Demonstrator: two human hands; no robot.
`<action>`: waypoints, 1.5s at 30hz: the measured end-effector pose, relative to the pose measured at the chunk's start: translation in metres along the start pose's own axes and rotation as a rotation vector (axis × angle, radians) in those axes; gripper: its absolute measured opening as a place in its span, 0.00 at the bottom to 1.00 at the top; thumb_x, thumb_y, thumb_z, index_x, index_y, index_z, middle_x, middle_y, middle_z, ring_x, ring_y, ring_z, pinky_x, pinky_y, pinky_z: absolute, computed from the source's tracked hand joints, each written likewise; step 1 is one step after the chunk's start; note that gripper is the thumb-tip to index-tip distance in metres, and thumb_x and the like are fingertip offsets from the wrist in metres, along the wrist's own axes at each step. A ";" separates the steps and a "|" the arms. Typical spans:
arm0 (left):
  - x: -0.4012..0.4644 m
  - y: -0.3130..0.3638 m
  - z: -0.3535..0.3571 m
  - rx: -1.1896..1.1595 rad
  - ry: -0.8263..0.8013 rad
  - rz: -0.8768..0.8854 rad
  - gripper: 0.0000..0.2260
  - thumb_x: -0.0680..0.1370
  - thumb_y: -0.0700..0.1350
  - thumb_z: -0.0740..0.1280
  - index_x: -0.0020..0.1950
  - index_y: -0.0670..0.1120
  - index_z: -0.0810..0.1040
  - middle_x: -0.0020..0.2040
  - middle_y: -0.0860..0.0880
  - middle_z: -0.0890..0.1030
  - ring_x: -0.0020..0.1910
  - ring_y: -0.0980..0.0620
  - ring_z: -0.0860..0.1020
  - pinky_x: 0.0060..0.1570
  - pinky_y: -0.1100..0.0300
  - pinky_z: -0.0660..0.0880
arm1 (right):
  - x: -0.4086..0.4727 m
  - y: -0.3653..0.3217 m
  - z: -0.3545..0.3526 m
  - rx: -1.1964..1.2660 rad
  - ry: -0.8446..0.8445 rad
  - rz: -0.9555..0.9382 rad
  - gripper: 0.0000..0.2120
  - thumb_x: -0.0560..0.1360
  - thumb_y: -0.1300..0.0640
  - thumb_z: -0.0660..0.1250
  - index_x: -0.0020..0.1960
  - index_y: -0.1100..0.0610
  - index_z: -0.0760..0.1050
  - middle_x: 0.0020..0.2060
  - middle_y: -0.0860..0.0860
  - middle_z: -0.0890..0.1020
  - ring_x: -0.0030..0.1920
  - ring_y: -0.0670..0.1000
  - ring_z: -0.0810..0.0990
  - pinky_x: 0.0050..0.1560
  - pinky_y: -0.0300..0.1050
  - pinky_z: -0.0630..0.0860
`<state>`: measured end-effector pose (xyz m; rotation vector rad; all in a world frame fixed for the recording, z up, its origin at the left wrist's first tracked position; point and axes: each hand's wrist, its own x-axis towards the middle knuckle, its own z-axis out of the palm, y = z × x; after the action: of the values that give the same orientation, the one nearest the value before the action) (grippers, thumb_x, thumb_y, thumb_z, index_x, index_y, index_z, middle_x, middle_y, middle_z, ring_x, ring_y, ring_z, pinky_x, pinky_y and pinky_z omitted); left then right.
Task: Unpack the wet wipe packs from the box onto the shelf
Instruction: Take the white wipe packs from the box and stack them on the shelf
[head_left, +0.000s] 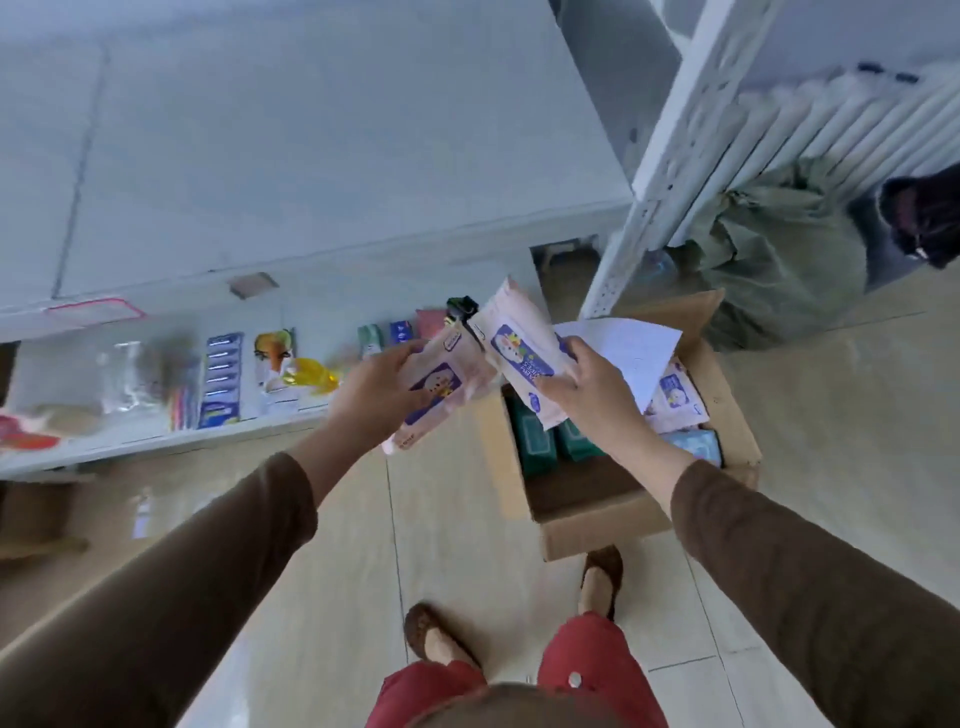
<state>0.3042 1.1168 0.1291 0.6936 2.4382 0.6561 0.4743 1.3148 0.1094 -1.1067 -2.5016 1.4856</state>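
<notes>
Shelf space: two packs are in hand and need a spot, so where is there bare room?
The lower shelf looks bare between the yellow item and the small packs, just ahead of the left hand. Left of that, it is crowded with the toothbrush card and clear packet.

Cardboard box (613, 525) showing matt brown, plain paper flaps. Inside it, green packs (535, 441) looking like smooth plastic film. Above the box, pink wipe packs (519, 353) catching light, glossy plastic. Left of the box, shelf (156, 447) appearing painted white, smooth. Floor (467, 545) under the box shining, pale wood-look.
</notes>
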 end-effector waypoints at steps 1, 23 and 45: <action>-0.010 -0.012 -0.032 0.009 0.035 -0.004 0.23 0.70 0.46 0.75 0.65 0.55 0.77 0.50 0.49 0.84 0.46 0.46 0.81 0.47 0.48 0.79 | -0.003 -0.030 0.010 0.004 -0.005 -0.044 0.16 0.75 0.51 0.69 0.62 0.52 0.73 0.52 0.50 0.82 0.49 0.54 0.81 0.47 0.52 0.77; 0.113 -0.245 -0.457 -0.110 0.400 -0.162 0.09 0.74 0.50 0.72 0.53 0.50 0.81 0.45 0.46 0.84 0.45 0.43 0.82 0.48 0.43 0.80 | 0.233 -0.429 0.235 0.445 -0.256 -0.120 0.13 0.69 0.59 0.76 0.54 0.57 0.83 0.44 0.55 0.86 0.38 0.51 0.84 0.42 0.47 0.81; 0.414 -0.422 -0.685 0.472 0.180 0.090 0.19 0.76 0.52 0.70 0.65 0.47 0.76 0.61 0.44 0.79 0.60 0.41 0.75 0.56 0.50 0.73 | 0.500 -0.635 0.411 0.089 -0.182 -0.219 0.14 0.70 0.63 0.75 0.54 0.55 0.81 0.46 0.52 0.84 0.39 0.48 0.83 0.40 0.37 0.75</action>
<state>-0.5454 0.8340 0.2615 0.9650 2.7737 0.1728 -0.4022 1.1112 0.2218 -0.6866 -2.5409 1.6804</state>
